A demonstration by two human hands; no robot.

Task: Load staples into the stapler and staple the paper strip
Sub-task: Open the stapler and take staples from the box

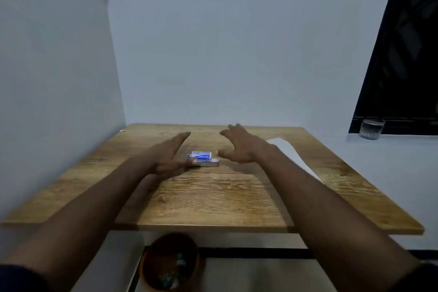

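A small blue-and-white staple box (201, 156) sits near the middle of the wooden table (213, 199), with a silvery stapler (209, 163) lying right in front of it. My left hand (169, 154) hovers just left of them, fingers straight, thumb near the stapler's left end. My right hand (239, 144) is spread open to the right of the box, holding nothing. A white paper strip (292, 154) lies on the table's right side, partly hidden under my right forearm.
White walls close in at the left and back of the table. A clear glass (371, 129) stands on a ledge at the far right by a dark window. Below the table's front edge a brown bowl (169, 262) holds small items.
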